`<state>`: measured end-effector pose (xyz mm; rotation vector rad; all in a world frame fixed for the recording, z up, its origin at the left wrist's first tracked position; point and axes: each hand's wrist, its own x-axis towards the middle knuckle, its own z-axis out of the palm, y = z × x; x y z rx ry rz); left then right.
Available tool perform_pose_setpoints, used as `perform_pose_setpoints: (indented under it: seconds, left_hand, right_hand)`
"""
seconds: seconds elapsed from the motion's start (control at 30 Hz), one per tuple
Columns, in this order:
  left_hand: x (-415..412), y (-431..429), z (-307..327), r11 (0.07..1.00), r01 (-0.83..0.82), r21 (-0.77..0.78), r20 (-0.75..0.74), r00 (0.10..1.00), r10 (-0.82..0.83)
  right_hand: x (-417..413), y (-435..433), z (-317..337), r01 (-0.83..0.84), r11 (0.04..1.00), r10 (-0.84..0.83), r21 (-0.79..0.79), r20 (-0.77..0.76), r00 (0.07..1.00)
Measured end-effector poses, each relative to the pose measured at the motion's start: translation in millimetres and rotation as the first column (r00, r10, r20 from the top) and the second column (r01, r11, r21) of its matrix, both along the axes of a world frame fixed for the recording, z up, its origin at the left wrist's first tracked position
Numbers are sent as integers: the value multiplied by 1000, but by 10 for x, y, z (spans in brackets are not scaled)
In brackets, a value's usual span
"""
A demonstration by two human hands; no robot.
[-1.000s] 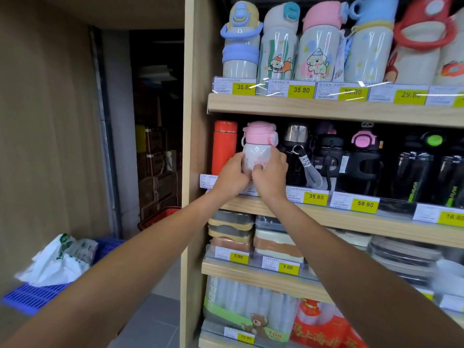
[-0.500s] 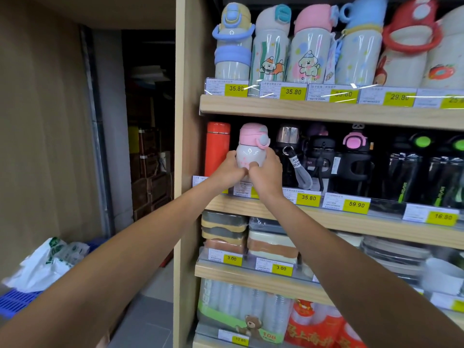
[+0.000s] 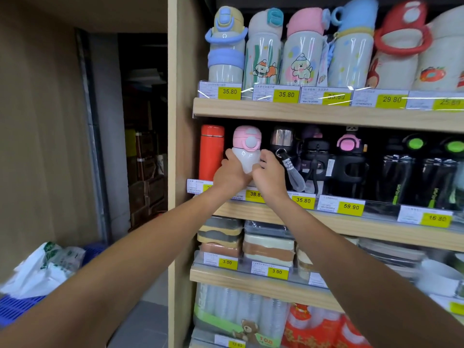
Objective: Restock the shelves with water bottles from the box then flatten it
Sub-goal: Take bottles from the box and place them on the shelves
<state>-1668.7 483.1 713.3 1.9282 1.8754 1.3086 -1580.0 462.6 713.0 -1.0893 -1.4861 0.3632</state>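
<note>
Wooden store shelving fills my view, and the pink-capped water bottle [image 3: 247,153] is at the left end of the middle shelf [image 3: 351,225], between the tall orange flask [image 3: 212,151] and the black bottle [image 3: 282,144] with the steel cap. My left grip [image 3: 232,173] and right grip [image 3: 270,175] each wrap its pale lower body from one side, fingers curled round it. They hide its base, so I cannot tell whether it stands on the board yet. The slot looks tight. A nudge from my left knuckles could tip the narrow flask against the upright. My right grip lies just beside the black bottle's hanging strap [image 3: 292,172], which could snag and drag that bottle forward over the price labels [image 3: 303,200]. Letting go before the base is flat would let the smooth body slip off the front edge.
</note>
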Motion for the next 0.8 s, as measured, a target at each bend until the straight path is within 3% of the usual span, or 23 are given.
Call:
perform_pose_setpoints:
  seconds: [0.13,0.27,0.37,0.53,0.63,0.8]
  left_hand:
    - [71,26,-55,993,-115,35,-39,992,117]
    - [137,66,-117,980,-194,53,-26,980,195]
    - [106,68,-108,990,-134,37,-41,990,135]
    - [58,73,-105,1000,-20,12,46,999,20]
    - [115,45,-162,999,-50,20,71,996,48]
    - [198,56,-207,977,-154,148,99,985,140]
  right_hand:
    - [138,-35,-27,2,997,-2,78,6,1000]
    - [279,-62,-79,224,931,-264,289,107,959]
    - [418,-16,-98,333,869,-409,365,152,900]
    - [535,162,-129,338,925,-374,172,263,889]
    - [529,225,-141,371,923,-383,99,315,868]
    - [504,247,-95,429,897,-438,110,360,824]
